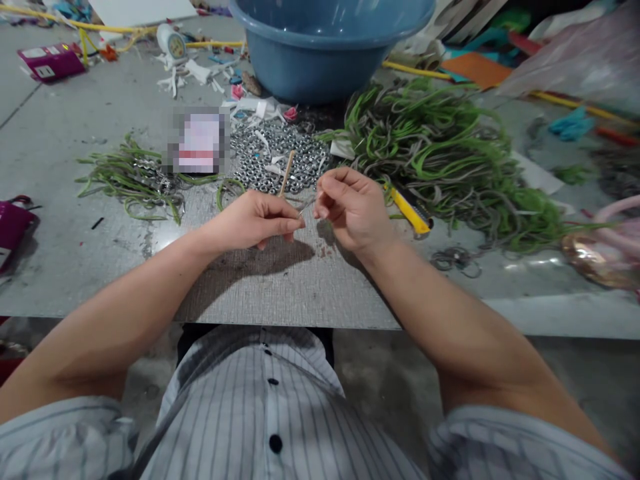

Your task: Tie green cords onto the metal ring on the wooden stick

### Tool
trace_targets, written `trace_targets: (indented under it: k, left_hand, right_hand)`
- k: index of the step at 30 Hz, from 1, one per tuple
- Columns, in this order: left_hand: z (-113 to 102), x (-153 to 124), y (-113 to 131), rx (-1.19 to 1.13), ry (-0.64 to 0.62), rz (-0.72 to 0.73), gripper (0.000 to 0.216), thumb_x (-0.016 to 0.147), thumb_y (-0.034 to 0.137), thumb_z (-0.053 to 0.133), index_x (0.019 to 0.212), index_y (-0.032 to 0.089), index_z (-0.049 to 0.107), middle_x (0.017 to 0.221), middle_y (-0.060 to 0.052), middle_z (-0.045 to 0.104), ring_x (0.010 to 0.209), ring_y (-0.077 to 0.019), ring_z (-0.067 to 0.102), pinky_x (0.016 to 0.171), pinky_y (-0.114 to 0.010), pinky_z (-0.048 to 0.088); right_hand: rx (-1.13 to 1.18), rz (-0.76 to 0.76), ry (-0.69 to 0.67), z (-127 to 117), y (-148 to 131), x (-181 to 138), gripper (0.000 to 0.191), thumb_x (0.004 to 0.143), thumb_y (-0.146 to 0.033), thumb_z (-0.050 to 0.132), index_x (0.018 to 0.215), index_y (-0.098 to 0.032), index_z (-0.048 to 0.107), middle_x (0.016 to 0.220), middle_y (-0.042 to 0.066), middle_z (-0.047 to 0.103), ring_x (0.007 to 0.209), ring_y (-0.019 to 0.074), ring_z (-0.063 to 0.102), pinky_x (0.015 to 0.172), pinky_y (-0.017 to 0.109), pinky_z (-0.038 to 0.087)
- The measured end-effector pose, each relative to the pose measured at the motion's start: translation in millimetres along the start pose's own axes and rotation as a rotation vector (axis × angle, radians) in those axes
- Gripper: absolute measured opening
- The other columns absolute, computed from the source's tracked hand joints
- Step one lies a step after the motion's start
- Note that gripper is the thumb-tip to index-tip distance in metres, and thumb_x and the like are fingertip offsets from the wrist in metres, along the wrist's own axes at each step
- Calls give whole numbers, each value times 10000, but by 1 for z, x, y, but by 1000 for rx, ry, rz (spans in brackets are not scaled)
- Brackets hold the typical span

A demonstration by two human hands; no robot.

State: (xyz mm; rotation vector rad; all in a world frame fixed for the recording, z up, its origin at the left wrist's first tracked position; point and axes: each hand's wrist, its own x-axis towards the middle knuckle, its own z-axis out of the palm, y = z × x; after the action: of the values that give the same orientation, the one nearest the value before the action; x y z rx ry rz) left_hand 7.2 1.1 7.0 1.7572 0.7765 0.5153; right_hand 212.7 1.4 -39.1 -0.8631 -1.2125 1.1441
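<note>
My left hand [267,221] is closed in a pinch above the table. A thin tan wooden stick [287,173] rises from behind its fingers, and a fine pale strand shows at the fingertips. Close by, my right hand [353,208] pinches the end of a thin grey cord [309,203] that runs across toward my left hand; its exact path is partly hidden. Just beyond both hands lies a heap of small shiny metal rings [277,160]. A big pile of green and grey cords [430,147] spreads to the right, and a smaller bunch of green cords [133,177] lies left.
A blue basin [320,60] stands at the back. Beside my right hand lies a yellow utility knife [411,208]. Purple boxes [53,62] sit on the left, a spool [171,42] lies behind, and a clear plastic bag [575,63] is at far right.
</note>
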Motion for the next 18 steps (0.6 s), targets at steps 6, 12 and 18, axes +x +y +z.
trace_targets:
  k: [6, 12, 18]
  left_hand:
    - [1, -1, -2, -119, -72, -11, 130, 848, 273, 750, 854, 144, 764, 695, -10, 733, 441, -34, 486, 423, -139, 413]
    - [3, -1, -2, -266, -90, -12, 226, 821, 374, 808, 842, 153, 769, 718, -17, 747, 457, -45, 507, 417, -159, 435]
    - [0, -2, -5, -289, 104, 6, 394, 878, 547, 754, 1015, 178, 779, 730, -28, 745, 474, -73, 558, 394, -182, 423]
  right_hand:
    - [-55, 39, 104, -24, 24, 9, 280, 835, -423, 763, 1029, -313, 593, 958, -37, 639, 537, 78, 545, 496, 263, 493]
    - [-562, -337, 277, -41, 44, 14, 411, 965, -416, 612, 1362, -350, 527, 1468, 78, 517, 1213, 241, 628, 903, 412, 572]
    - [-874, -490, 137, -15, 12, -1, 269, 1018, -470, 530, 979, -292, 727, 1081, 75, 746, 1141, 293, 656, 1134, 575, 381]
